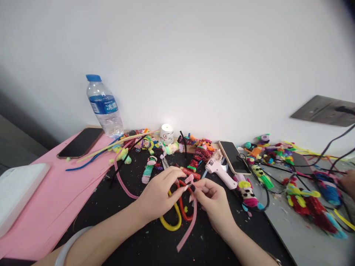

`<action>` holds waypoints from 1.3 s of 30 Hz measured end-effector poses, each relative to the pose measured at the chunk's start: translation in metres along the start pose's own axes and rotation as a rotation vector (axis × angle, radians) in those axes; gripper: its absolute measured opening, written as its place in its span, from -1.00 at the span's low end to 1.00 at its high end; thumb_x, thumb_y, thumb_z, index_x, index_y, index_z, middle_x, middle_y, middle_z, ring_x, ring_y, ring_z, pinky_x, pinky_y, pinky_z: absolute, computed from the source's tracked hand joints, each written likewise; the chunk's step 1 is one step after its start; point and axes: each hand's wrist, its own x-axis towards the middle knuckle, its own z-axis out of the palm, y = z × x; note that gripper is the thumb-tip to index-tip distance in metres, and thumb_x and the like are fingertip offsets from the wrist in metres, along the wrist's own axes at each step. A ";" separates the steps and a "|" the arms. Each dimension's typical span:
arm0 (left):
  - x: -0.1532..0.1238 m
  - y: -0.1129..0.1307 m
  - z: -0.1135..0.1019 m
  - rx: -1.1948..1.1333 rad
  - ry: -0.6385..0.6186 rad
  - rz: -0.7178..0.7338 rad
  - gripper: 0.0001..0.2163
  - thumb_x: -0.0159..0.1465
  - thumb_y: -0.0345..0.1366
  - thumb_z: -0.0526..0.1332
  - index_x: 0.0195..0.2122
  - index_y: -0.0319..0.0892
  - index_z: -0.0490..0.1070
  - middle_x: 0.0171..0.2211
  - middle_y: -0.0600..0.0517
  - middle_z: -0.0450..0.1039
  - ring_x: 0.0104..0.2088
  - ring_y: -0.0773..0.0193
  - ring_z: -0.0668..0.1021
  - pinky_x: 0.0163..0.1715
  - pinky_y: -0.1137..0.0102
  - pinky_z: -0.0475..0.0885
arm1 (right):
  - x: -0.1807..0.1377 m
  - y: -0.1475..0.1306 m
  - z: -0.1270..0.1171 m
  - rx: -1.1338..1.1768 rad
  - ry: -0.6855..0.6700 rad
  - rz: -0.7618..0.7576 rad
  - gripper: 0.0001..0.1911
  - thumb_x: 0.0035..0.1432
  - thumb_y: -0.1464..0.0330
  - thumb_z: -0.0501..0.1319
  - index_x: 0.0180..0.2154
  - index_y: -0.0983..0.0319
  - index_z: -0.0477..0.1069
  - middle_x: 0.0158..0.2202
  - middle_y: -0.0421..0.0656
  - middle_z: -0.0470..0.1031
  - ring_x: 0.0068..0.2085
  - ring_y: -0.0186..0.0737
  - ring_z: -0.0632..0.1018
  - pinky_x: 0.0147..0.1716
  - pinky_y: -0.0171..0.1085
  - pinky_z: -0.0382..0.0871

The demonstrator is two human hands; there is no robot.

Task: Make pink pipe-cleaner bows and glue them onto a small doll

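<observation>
Working a pink fuzzy strip (191, 225) between both hands, just above the black tabletop (133, 240). Pinching close to the strip's bent upper end with the left hand (162, 192), nearly closed, thumb towards fingertips. Gripping the same end from the other side with the right hand (212, 199), also narrow, fingers bunched. Showing a small folded head at the top, impossible to make out as knotted or merely doubled, and a long plain tail hanging down towards the near edge. To judge from that, only begun: folded at one end, unshaped along most of the length, and not visibly joined to any figure.

Working over a yellow loop handle (169, 226) and a red loop handle (181, 206), probably scissors, both crowding the space beneath the fingers and likely to snag the tail. Bordered just beyond by a red tube (192, 173), a pink glue gun (222, 173) and a green-and-pink figure (149, 170), apparently complete. Hemmed in on the right by a pink figure (248, 194) and black cables, perhaps awkward for the elbow. Backed near the wall by a paper cup (166, 134), a water bottle (104, 107) and a pale phone (234, 157).
</observation>
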 end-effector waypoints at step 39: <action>-0.002 0.001 0.009 -0.004 -0.001 -0.164 -0.80 0.24 -0.38 0.09 -0.49 -0.24 0.42 -0.52 0.05 0.43 -0.48 0.36 0.44 -0.43 0.47 0.31 | 0.001 -0.004 0.005 -0.161 -0.083 0.030 -0.78 -0.04 0.28 0.30 -0.47 0.29 0.34 -0.64 -0.26 0.40 -0.58 -0.41 0.38 -0.57 -0.42 0.20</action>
